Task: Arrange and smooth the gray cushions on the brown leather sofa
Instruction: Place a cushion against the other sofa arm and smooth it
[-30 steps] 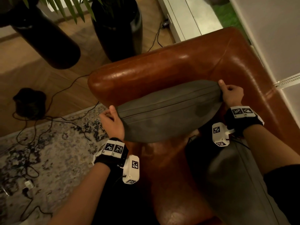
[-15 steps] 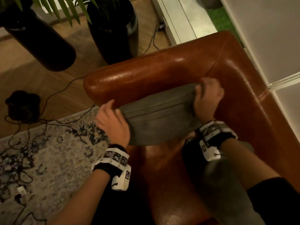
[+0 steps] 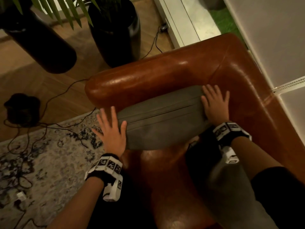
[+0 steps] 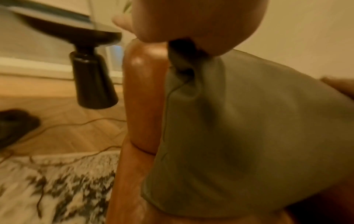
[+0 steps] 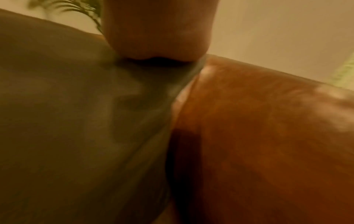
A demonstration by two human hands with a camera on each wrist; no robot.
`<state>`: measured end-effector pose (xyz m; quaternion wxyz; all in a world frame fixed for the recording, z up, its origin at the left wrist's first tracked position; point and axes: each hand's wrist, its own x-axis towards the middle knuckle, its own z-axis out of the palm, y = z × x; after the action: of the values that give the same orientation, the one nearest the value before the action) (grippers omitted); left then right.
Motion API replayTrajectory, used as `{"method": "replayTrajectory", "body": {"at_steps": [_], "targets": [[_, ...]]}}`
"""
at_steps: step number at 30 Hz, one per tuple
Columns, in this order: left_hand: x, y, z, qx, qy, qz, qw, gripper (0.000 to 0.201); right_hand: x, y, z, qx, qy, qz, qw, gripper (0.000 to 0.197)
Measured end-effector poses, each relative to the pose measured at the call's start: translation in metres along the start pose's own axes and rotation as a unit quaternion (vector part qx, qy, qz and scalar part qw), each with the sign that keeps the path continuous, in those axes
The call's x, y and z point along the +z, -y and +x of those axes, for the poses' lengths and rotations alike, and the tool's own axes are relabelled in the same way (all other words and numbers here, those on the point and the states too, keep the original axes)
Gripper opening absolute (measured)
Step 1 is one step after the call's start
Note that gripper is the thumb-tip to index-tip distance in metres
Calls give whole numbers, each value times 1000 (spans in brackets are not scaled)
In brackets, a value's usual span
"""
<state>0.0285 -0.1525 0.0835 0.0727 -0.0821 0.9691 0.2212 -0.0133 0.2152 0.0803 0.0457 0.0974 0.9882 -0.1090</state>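
Observation:
A gray cushion [image 3: 162, 119] stands on edge against the armrest of the brown leather sofa [image 3: 165, 75]. My left hand [image 3: 110, 129] lies flat with spread fingers against the cushion's left end. My right hand [image 3: 214, 103] presses flat on its right end, fingers spread over the sofa's corner. In the left wrist view the cushion [image 4: 249, 136] leans on the armrest [image 4: 143, 98] under my palm. In the right wrist view my palm sits on the cushion [image 5: 67, 121] beside the leather [image 5: 268, 136]. A second gray cushion [image 3: 231, 195] lies at the lower right under my right forearm.
Two tall black planters [image 3: 115, 30] [image 3: 41, 43] stand on the wood floor behind the armrest. Cables [image 3: 49, 103] and a black object [image 3: 21, 108] lie by a patterned rug [image 3: 41, 162]. A white wall [image 3: 272, 38] runs along the sofa's right side.
Both hands gripped the cushion's ends a second ago. They have let go and opened flat, now pressing on the ends. The cushion sits slightly lower against the armrest.

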Motion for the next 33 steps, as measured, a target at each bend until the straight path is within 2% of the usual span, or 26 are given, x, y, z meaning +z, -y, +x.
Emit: {"method": "replayTrajectory", "body": {"at_steps": [1, 3, 5, 6, 8, 12, 19, 21, 23, 25, 27, 28, 30, 33], "targets": [[-3, 3, -5, -47, 9, -109, 993, 66, -7, -7, 1, 54, -3, 62, 997, 53], [-11, 5, -16, -130, -11, -258, 957, 65, -19, -10, -2, 177, -13, 222, 959, 55], [-14, 5, -23, -178, -43, -299, 936, 42, -26, -9, -6, 287, -30, 306, 907, 50], [-13, 5, -24, -189, -47, -314, 929, 33, -28, -8, -8, 312, -40, 312, 896, 47], [-14, 6, -24, -185, -62, -332, 923, 27, -30, -8, -8, 317, -72, 315, 892, 42], [-20, 7, -17, -150, -100, -300, 937, 20, -41, -4, 2, 279, -129, 314, 898, 30], [-10, 4, -17, -163, -60, -279, 944, 32, -33, -9, -5, 297, -106, 304, 899, 40], [-12, -4, -19, -127, -103, -223, 961, 47, -34, -4, -5, 276, -110, 265, 917, 44], [-12, -13, -21, -19, -138, -132, 981, 56, -31, 10, -10, 185, -143, 177, 956, 45], [-6, -28, -23, 111, -86, -33, 990, 56, -20, 37, -23, 38, -129, 111, 985, 46], [6, -44, -26, 231, -9, 84, 969, 54, -3, 64, -40, -102, -56, 58, 992, 49], [13, -47, -26, 265, 25, 129, 955, 55, 7, 75, -48, -151, -17, 23, 988, 50], [25, -45, -24, 271, 75, 170, 944, 58, 26, 84, -59, -184, 49, -31, 981, 53], [34, -41, -24, 257, 91, 194, 942, 62, 37, 82, -61, -172, 76, -59, 980, 55]]}}
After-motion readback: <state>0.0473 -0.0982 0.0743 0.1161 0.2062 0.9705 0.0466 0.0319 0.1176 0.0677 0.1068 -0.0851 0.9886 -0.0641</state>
